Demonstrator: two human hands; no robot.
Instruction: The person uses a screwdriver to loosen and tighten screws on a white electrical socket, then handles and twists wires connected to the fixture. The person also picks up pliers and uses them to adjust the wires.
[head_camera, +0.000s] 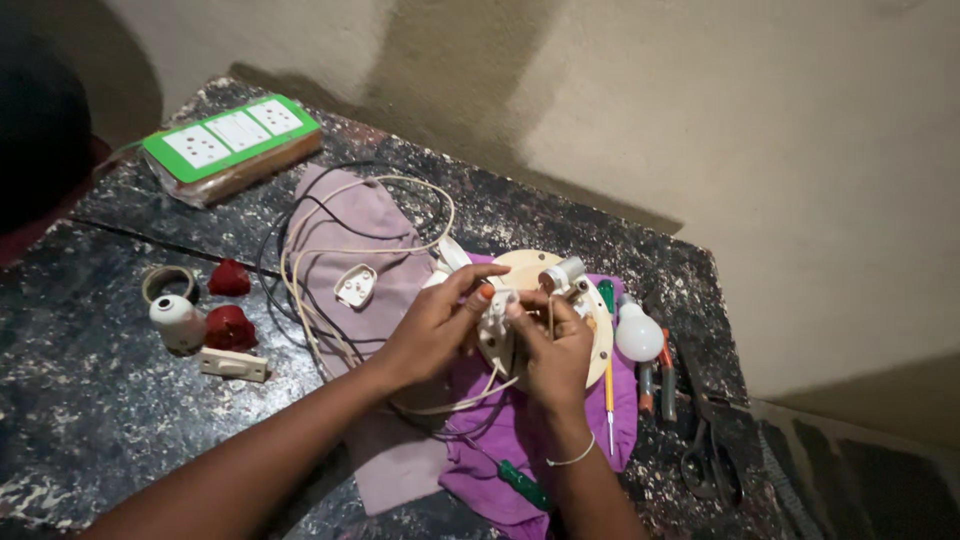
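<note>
Both my hands meet over a small white electrical fitting (496, 322) above a round pale wooden board (601, 338). My left hand (432, 327) grips the fitting from the left, thumb on top. My right hand (553, 347) pinches its right side with the fingertips. A white holder (561, 275) stands on the board's far edge. Cream cable (330, 250) loops from the fitting to a white plug (355, 286) on a purple cloth (380, 225).
A green switchboard with white sockets (232, 134) lies at the back left. Red caps (230, 328), a white lamp holder (177, 320), a tape ring (167, 279) and a cream switch (233, 365) sit left. A bulb (638, 334), screwdrivers (609, 395), pliers (666, 380) and scissors (708, 455) lie right.
</note>
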